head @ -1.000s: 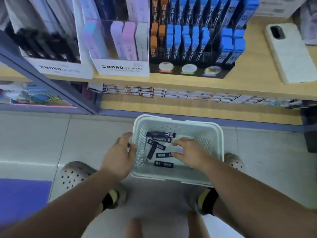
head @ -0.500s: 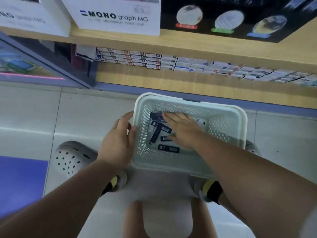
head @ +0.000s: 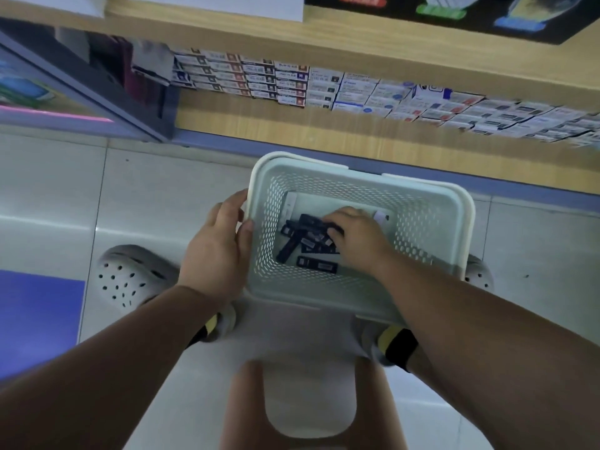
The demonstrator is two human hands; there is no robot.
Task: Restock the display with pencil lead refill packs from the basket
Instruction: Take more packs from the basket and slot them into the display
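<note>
A pale green perforated basket [head: 431,203] stands on the floor between my feet. Several small dark pencil lead refill packs [head: 316,264] lie in a heap on its bottom. My left hand [head: 218,251] grips the basket's left rim. My right hand [head: 358,235] is down inside the basket, its fingers curled over the dark packs at the top of the heap. The display stand [head: 454,17] with coloured labels shows only as a black base at the top edge.
A wooden shelf [head: 324,37] runs across the top, with rows of small white boxes [head: 276,79] on the lower level. A glass-fronted cabinet [head: 65,102] stands at the left. Grey clogs [head: 126,277] and a blue mat [head: 35,323] are on the tiled floor.
The view has tilted down, so the display has slid out of the top. My right hand went deeper into the basket and closed its fingers over the packs. My left hand stayed on the rim.
</note>
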